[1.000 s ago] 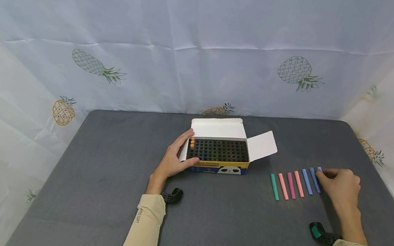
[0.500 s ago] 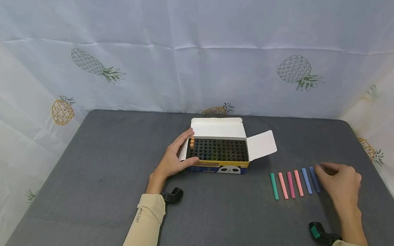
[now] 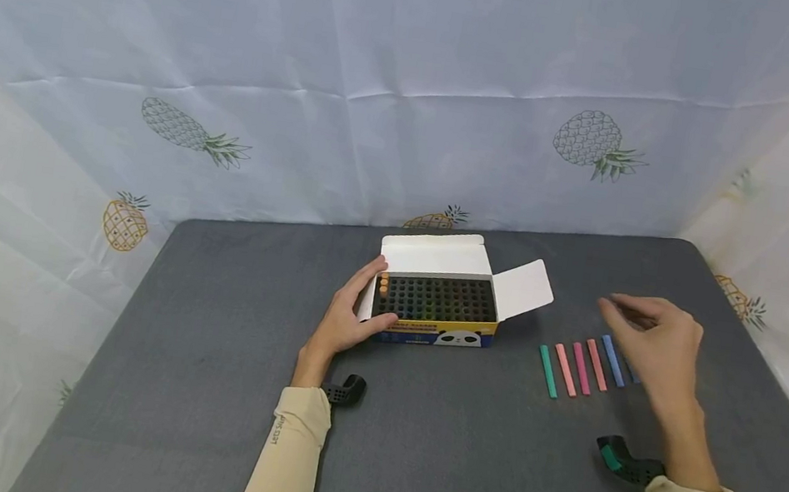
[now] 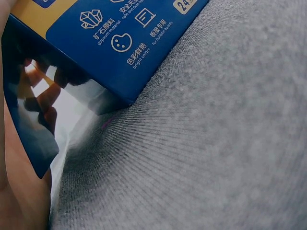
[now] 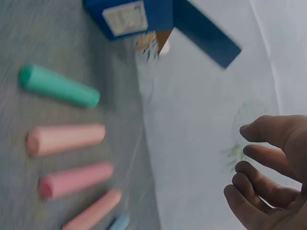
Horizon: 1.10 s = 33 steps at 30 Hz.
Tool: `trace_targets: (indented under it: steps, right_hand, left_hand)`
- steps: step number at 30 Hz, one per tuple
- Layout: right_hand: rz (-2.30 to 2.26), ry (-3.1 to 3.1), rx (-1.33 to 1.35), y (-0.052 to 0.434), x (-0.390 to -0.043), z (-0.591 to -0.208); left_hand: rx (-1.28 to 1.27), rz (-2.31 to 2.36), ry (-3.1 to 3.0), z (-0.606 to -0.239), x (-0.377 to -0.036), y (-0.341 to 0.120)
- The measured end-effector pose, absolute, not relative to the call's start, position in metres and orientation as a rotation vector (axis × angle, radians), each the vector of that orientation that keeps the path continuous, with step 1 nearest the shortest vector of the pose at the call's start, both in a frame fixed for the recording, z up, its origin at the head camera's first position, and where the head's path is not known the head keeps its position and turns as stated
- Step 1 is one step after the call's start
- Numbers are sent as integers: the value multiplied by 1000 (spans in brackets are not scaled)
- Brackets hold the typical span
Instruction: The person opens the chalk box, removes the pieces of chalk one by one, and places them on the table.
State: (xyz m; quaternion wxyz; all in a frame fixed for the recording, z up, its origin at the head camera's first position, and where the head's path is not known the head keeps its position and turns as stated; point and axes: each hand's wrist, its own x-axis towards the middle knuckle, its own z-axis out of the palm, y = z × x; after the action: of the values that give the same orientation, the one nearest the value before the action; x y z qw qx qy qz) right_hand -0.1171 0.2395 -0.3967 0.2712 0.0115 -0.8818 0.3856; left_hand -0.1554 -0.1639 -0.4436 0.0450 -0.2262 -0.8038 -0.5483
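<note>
An open chalk box [image 3: 437, 307] with white flaps and a blue and yellow front stands mid-table; its dark grid holds a few orange sticks at the left end. My left hand [image 3: 348, 317] grips the box's left end, and its blue side [image 4: 120, 43] fills the left wrist view. Right of the box lies a row of chalk sticks [image 3: 577, 370]: green [image 5: 58, 86], pinks [image 5: 67, 139], then blues. My right hand [image 3: 647, 336] hovers above the row's right end, fingers loosely spread and holding nothing [image 5: 268, 172].
The grey table [image 3: 198, 353] is ringed by a white pineapple-print cloth wall [image 3: 389, 69] at the back and both sides. Black wrist camera mounts [image 3: 344, 392] sit at each wrist.
My right hand has let go of the rightmost blue chalk, lifted off the table and moved left and up over the row. The left hand and box have stayed put.
</note>
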Motion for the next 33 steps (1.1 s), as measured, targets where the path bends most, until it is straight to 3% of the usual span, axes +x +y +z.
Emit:
trace_targets:
  steps: [18, 33]
  right_hand:
    - [1093, -2320, 262, 151, -130, -378]
    - [1083, -2268, 276, 131, -126, -366]
  left_hand:
    - [-713, -1684, -2427, -445, -156, -167]
    - [-709, -1683, -2440, -446, -157, -165]
